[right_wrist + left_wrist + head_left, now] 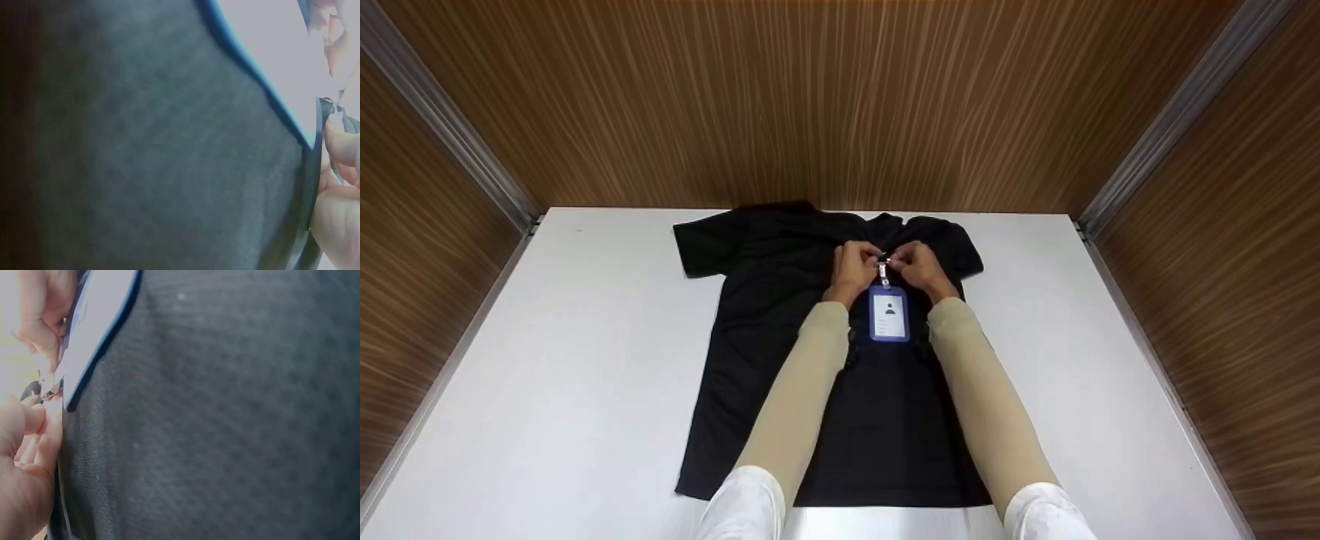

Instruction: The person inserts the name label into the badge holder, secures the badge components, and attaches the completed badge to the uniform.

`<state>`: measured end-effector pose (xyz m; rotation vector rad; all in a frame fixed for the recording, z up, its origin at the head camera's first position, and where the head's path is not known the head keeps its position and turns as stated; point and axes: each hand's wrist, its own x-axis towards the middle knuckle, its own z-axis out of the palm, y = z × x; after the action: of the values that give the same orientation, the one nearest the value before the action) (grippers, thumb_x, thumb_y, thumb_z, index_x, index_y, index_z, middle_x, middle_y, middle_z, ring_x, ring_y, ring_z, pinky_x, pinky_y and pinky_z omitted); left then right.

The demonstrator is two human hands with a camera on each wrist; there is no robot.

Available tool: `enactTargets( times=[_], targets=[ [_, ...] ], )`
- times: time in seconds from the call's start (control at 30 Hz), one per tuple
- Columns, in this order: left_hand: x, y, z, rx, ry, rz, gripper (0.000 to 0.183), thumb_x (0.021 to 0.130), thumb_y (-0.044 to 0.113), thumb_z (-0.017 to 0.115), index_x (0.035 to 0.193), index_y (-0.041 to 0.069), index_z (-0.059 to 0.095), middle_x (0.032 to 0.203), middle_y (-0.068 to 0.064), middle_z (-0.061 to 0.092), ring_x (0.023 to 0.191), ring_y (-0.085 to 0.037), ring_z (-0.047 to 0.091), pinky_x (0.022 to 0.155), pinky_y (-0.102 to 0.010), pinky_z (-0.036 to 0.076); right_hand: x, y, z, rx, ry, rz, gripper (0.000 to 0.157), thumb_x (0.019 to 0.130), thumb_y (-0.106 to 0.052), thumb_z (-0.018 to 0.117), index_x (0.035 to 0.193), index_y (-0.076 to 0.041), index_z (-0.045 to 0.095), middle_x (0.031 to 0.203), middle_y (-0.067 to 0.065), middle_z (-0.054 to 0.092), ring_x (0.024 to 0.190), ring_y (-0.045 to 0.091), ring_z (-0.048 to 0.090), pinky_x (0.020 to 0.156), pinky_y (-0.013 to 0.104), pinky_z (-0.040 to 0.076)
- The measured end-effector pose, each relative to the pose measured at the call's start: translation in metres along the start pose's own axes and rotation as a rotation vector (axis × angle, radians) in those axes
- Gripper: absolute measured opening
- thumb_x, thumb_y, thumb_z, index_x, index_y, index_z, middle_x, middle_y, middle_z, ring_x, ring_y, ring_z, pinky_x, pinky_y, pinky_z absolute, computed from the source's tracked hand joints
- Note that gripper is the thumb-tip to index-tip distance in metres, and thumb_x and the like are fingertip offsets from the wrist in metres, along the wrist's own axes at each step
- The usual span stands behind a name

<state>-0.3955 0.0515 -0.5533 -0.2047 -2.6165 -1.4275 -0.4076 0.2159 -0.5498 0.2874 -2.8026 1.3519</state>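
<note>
A black short-sleeved shirt lies spread on the white table. On its chest rests an ID badge in a blue-rimmed holder, with a short strap and metal clip at its top. My left hand pinches at the clip from the left, its thumb and fingertips close together. From the right, my right hand pinches at the same clip, fingertips almost meeting the left ones. In the left wrist view the metal clip shows between both hands' fingertips, beside a bit of dark cloth. Fingers partly hide the clip's grip on the shirt.
The white table extends on both sides of the shirt. Wood-grain panels stand at the back, left and right, with metal strips at the corners. The shirt's collar lies near the table's back edge.
</note>
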Motion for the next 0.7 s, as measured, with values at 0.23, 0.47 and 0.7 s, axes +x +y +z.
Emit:
enactTargets(
  times=[0.23, 0.47, 0.7],
  targets=[
    [0.0016, 0.0019, -0.0012, 0.048, -0.003, 0.02, 0.026, 0.088, -0.003, 0.065, 0.097, 0.012, 0.084, 0.101, -0.004, 0.081, 0.1, -0.019, 0.075, 0.089, -0.033, 0.058, -0.0002, -0.002, 0.0014, -0.011, 0.003, 0.071, 0.013, 0.094, -0.001, 0.067, 0.094, 0.01, 0.073, 0.079, -0.003, 0.062, 0.073, 0.006, 0.051, 0.07, 0.018, 0.041],
    [0.002, 0.005, 0.0009, 0.111, -0.007, 0.0, 0.025, 0.088, -0.001, 0.066, 0.094, 0.014, 0.085, 0.101, -0.001, 0.082, 0.103, -0.021, 0.075, 0.092, -0.034, 0.058, -0.0013, -0.0029, 0.002, -0.015, -0.008, 0.09, 0.013, 0.095, -0.002, 0.067, 0.094, 0.009, 0.073, 0.078, -0.003, 0.062, 0.072, 0.006, 0.051, 0.069, 0.017, 0.042],
    [0.003, 0.0069, 0.0023, 0.142, -0.015, -0.024, 0.023, 0.086, 0.001, 0.068, 0.092, 0.015, 0.085, 0.101, -0.001, 0.082, 0.103, -0.022, 0.075, 0.092, -0.035, 0.058, -0.0031, -0.0052, 0.002, -0.019, -0.01, 0.1, 0.013, 0.095, -0.003, 0.067, 0.095, 0.009, 0.073, 0.079, -0.003, 0.062, 0.072, 0.006, 0.051, 0.07, 0.018, 0.042]
  ],
)
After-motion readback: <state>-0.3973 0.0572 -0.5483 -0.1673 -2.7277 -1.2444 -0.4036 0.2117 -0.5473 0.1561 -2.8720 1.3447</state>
